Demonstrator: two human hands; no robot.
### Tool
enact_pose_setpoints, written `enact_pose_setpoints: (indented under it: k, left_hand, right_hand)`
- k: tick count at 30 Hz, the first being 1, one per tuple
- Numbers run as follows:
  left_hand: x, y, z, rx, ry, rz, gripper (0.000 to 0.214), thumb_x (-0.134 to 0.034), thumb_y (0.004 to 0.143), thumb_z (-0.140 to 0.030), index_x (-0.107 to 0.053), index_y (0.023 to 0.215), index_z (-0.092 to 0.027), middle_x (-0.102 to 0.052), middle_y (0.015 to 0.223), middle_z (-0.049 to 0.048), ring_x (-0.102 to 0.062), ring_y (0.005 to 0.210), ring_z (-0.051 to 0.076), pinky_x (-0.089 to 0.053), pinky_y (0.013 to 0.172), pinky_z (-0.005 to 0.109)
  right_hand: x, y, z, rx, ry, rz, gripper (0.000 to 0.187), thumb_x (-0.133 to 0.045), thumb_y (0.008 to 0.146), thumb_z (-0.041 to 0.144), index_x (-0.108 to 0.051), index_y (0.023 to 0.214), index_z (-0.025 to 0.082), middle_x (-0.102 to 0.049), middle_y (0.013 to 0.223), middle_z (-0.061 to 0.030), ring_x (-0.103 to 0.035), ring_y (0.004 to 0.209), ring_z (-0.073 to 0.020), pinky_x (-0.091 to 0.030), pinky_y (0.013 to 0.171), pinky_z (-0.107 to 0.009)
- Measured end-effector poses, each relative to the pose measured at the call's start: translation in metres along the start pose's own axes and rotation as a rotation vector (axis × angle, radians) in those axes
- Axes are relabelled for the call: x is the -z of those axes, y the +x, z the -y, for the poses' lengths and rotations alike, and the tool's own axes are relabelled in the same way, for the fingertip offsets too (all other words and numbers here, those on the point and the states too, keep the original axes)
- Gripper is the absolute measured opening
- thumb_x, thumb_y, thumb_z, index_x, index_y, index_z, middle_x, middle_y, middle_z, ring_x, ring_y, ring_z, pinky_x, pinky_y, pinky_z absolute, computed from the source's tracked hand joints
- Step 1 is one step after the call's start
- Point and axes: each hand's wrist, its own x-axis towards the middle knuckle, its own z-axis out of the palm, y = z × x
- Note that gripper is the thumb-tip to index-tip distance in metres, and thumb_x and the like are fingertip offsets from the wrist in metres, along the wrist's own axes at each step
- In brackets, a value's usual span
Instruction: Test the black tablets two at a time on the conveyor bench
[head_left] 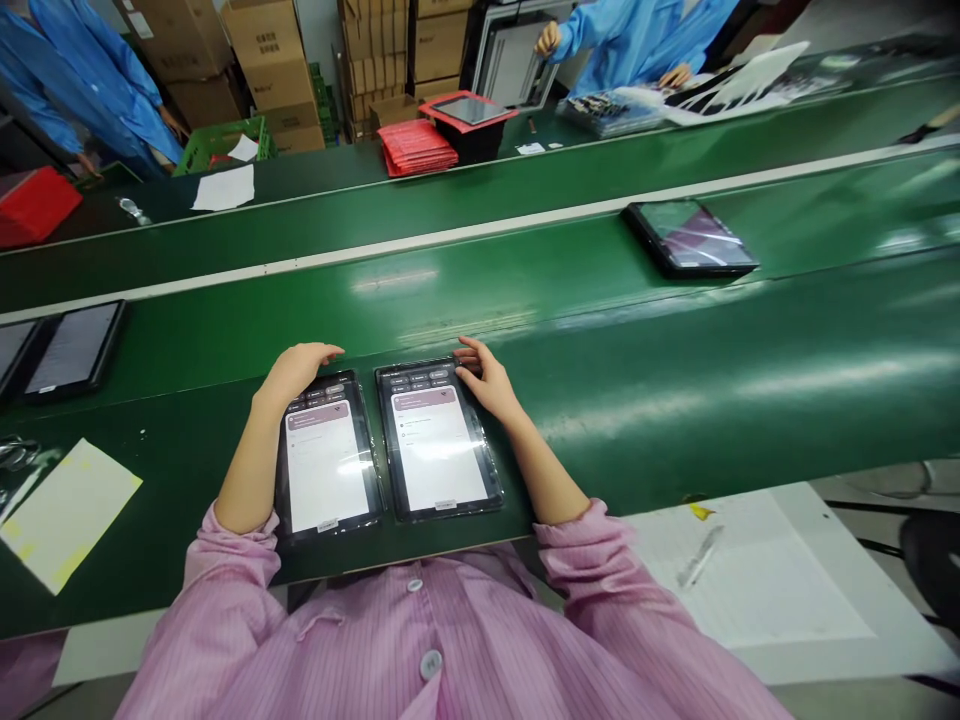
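Note:
Two tablets lie side by side, screens up and lit, in clear wrapping with small labels at their lower edges. My left hand [298,372] reaches over the top edge of the left tablet [327,465]. Its fingers stretch to the right, holding nothing that I can see; whether they touch the tablet is unclear. At the upper right corner of the right tablet [439,450] is my right hand [486,378], fingers apart and thumb near the screen's edge. Both screens show a pinkish panel above a white area.
More tablets rest on the green belt, a dark stack [690,238] at right and a pair [73,348] at left. A yellow-edged paper [71,515] lies left of me. Across the belt are red sleeves [418,148], a green crate [225,142] and two people in blue.

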Motion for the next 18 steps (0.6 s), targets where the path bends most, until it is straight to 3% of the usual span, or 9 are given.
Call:
enact_pose_setpoints:
  k: [4,7,10,14,18]
  left_hand:
    - [-0.001,-0.008,-0.007,-0.099,-0.009,0.067,0.043,-0.04,0.099,-0.037,-0.06,0.136,-0.027,-0.067,0.132,0.0032,-0.062,0.119,0.025,-0.047,0.103,0.036]
    - [-0.007,-0.025,-0.009,-0.23,0.007,0.129,0.054,-0.049,0.097,-0.049,-0.048,0.146,-0.027,-0.052,0.15,0.0048,-0.049,0.136,0.026,-0.038,0.114,0.039]
    - [-0.015,-0.042,-0.01,-0.241,0.047,0.169,0.07,-0.052,0.094,-0.057,-0.033,0.155,-0.028,-0.035,0.161,0.0085,-0.032,0.148,0.028,-0.025,0.121,0.047]
    - [-0.024,-0.055,-0.014,-0.192,0.115,0.213,0.086,-0.058,0.09,-0.06,-0.014,0.159,-0.034,-0.016,0.167,0.0103,-0.014,0.153,0.035,0.0,0.12,0.064]
    - [-0.029,-0.054,-0.016,-0.188,0.165,0.195,0.098,-0.069,0.083,-0.055,-0.012,0.16,-0.034,-0.018,0.165,0.0144,-0.015,0.152,0.04,0.011,0.114,0.071]
  right_hand:
    - [0.003,-0.003,0.001,-0.037,0.01,-0.168,0.04,-0.054,0.086,0.034,-0.059,0.123,0.022,-0.068,0.108,-0.009,-0.063,0.098,-0.024,-0.053,0.084,-0.04]
    - [0.006,-0.02,0.005,-0.044,0.003,-0.195,0.035,-0.055,0.086,0.036,-0.061,0.118,0.022,-0.068,0.106,-0.0088,-0.063,0.097,-0.0246,-0.053,0.083,-0.04]
    - [0.003,-0.043,0.005,-0.101,0.054,-0.18,0.038,-0.057,0.086,0.039,-0.058,0.121,0.023,-0.065,0.108,-0.0089,-0.062,0.097,-0.0242,-0.053,0.085,-0.041]
    - [0.0,-0.062,0.004,-0.128,0.144,-0.006,0.066,-0.068,0.08,0.042,-0.043,0.139,0.028,-0.057,0.123,-0.0096,-0.059,0.108,-0.0253,-0.05,0.096,-0.044]
    - [0.002,-0.064,0.005,-0.072,0.084,0.118,0.101,-0.081,0.067,0.039,-0.027,0.151,0.029,-0.049,0.132,-0.0116,-0.053,0.119,-0.0291,-0.046,0.103,-0.048]
